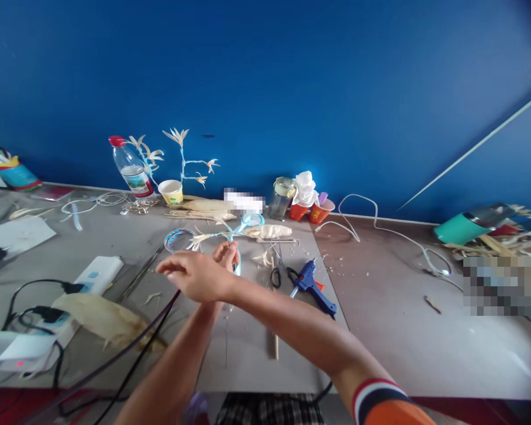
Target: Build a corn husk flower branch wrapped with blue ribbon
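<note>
Head view: tissue in red cup, flower branch in left hand.

The surface, grey on the left and browner on the right, carries a white power strip and a dried husk at its left. Near the middle lie a blue glue gun, black-handled scissors and a stick, while a red-capped bottle, a paper cup, a clear jar and two red cups stand along the back. A white cable lies across the right
</note>
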Demonstrator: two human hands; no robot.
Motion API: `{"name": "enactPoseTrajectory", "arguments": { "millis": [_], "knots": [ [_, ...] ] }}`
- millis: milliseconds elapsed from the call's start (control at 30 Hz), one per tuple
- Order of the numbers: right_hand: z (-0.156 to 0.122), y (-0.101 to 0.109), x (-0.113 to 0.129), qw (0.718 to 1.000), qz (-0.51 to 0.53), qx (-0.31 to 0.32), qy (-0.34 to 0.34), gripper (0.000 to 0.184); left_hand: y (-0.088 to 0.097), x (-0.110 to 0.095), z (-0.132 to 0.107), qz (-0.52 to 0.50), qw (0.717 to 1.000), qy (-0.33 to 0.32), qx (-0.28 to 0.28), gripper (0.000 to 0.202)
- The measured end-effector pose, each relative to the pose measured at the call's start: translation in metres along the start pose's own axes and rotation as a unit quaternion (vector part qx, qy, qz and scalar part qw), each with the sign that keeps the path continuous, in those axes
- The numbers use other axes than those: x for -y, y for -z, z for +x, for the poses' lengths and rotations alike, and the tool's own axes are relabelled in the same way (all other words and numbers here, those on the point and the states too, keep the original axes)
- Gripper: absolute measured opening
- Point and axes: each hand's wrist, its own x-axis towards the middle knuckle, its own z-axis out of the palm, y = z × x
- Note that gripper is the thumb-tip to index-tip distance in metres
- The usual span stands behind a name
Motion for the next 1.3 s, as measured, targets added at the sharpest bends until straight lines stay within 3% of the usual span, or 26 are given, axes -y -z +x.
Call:
{"name": "enactPoseTrajectory", "arguments": {
  "millis": [100,267,300,400,567,800,1000,1133,1200,1267,1300],
  "knots": [
    [0.036,-0.023,0.008,0.998,-0.009,0.046,-0.046,0.03,0.001,0.003,0.001,-0.025,0.999,-0.001,0.036,0.024],
    [0.077,-0.054,0.012,0.971,-0.075,0.228,-0.008,0.01,0.003,0.005,0.002,-0.051,0.997,-0.002,0.061,0.027],
    [0.08,-0.059,0.011,0.967,-0.066,0.246,0.005,0.004,0.003,0.005,0.002,-0.054,0.997,0.0,0.064,0.027],
    [0.087,-0.068,0.01,0.954,-0.016,0.297,0.025,0.013,0.002,0.005,0.002,-0.061,0.996,0.006,0.068,0.028],
    [0.094,-0.07,0.009,0.93,0.046,0.365,0.012,0.009,0.004,0.005,0.004,-0.066,0.996,0.012,0.064,0.028],
    [0.105,-0.079,0.009,0.895,0.12,0.421,-0.089,0.016,0.005,0.003,0.005,-0.064,0.996,0.012,0.054,0.026],
    [0.113,-0.113,-0.012,0.901,0.144,0.394,-0.106,0.02,0.006,0.001,0.003,-0.06,0.996,0.01,0.061,0.024],
    [0.11,-0.105,-0.012,0.907,0.176,0.365,-0.117,0.027,0.006,0.004,0.005,-0.058,0.996,0.006,0.065,0.024],
    [0.103,-0.087,-0.005,0.936,0.153,0.301,-0.102,0.02,0.007,0.006,0.006,-0.058,0.996,0.004,0.065,0.023],
    [0.09,-0.062,0.006,0.981,0.116,0.127,-0.086,0.006,0.008,0.006,0.008,-0.055,0.996,0.005,0.064,0.021],
    [0.082,-0.046,0.011,0.99,0.117,0.024,-0.077,0.009,0.009,0.006,0.008,-0.055,0.996,0.007,0.063,0.02]
  ]
}}
